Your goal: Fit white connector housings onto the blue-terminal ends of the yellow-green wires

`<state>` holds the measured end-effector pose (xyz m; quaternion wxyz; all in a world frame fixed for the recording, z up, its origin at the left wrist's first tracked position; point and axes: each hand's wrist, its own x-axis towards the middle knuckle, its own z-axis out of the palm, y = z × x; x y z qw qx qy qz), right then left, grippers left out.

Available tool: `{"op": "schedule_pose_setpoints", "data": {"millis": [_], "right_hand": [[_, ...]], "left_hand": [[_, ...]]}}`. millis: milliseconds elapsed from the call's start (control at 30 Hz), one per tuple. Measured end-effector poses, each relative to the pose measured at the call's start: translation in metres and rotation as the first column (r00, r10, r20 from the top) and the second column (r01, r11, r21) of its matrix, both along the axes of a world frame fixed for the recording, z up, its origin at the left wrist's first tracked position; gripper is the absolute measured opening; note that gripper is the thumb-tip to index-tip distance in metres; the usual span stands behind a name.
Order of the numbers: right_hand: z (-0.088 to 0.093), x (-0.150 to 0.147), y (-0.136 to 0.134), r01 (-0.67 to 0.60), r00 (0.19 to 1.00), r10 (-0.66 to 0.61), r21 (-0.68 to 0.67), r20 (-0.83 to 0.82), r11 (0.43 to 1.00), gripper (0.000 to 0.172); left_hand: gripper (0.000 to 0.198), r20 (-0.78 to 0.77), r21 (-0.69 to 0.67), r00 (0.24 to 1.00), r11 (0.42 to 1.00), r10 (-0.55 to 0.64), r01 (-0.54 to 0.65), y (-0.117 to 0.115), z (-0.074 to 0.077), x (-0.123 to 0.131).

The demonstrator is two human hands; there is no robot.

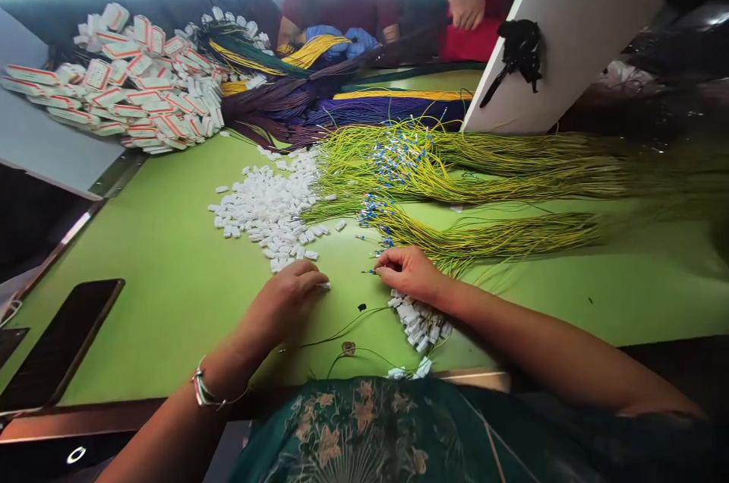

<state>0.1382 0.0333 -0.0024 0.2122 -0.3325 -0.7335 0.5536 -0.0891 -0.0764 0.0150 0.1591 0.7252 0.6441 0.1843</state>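
Observation:
My left hand [288, 304] rests on the green table [171, 270] with its fingertips pinched on a small white connector [324, 285]. My right hand [407, 273] is closed on the blue-tipped end of a thin yellow-green wire [371, 270], a short gap from the connector. Beyond the hands lies a loose pile of white connectors [267, 206]. Bundles of yellow-green wires [484, 236] with blue terminals stretch off to the right. A cluster of wires fitted with white connectors [420, 323] lies under my right wrist.
A dark phone [62, 342] lies at the table's left edge. White red-labelled tags [130, 80] are heaped at the back left, beside purple, yellow and green wire bundles [342, 103]. A white board [569, 20] leans at the back right. Another person's hands [342, 39] in blue gloves work opposite.

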Motion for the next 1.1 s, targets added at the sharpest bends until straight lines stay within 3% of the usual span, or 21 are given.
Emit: {"op": "schedule_pose_setpoints", "data": {"millis": [67,133,200,300,400,500,633,867,1000,1100], "right_hand": [[0.001,0.000,0.001,0.004,1.000,-0.004,-0.063,-0.002,0.998,0.010],[0.004,0.001,0.002,0.012,1.000,-0.013,-0.135,-0.009,0.991,0.010],[0.007,0.003,0.003,0.030,0.999,-0.036,-0.189,-0.029,0.982,0.011],[0.012,0.006,0.002,0.072,0.995,-0.085,-0.210,-0.054,0.975,0.012],[0.013,0.010,0.000,0.111,0.994,-0.111,-0.039,-0.011,0.993,0.009],[0.012,0.013,-0.001,0.142,0.986,-0.158,0.240,0.048,0.960,0.008],[0.013,0.015,-0.001,0.117,0.983,-0.166,0.413,0.084,0.903,0.009],[0.014,0.015,-0.003,0.057,0.975,-0.169,0.567,0.147,0.822,0.009],[0.013,0.014,-0.005,0.020,0.970,-0.160,0.597,0.183,0.802,0.010],[0.013,0.014,-0.007,-0.022,0.971,-0.135,0.629,0.200,0.777,0.010]], "left_hand": [[0.016,0.127,0.031,0.988,0.996,0.085,-0.089,0.008,0.005,0.007],[0.017,0.345,-0.026,0.908,0.969,0.239,-0.245,0.018,0.012,0.019],[0.024,0.576,-0.189,0.728,0.927,0.373,-0.325,0.029,0.017,0.032],[0.034,0.772,-0.400,0.430,0.883,0.469,-0.246,0.041,0.015,0.050],[0.037,0.819,-0.509,0.214,0.847,0.532,-0.156,0.045,0.006,0.061],[0.038,0.823,-0.550,0.096,0.828,0.560,-0.108,0.042,-0.002,0.065],[0.033,0.840,-0.532,0.062,0.841,0.539,-0.096,0.039,-0.006,0.066],[0.028,0.850,-0.518,0.048,0.849,0.524,-0.104,0.038,-0.005,0.065],[0.025,0.853,-0.466,0.181,0.870,0.490,-0.161,0.037,-0.009,0.066],[0.018,0.865,-0.334,0.317,0.918,0.389,-0.215,0.036,-0.011,0.067]]}}
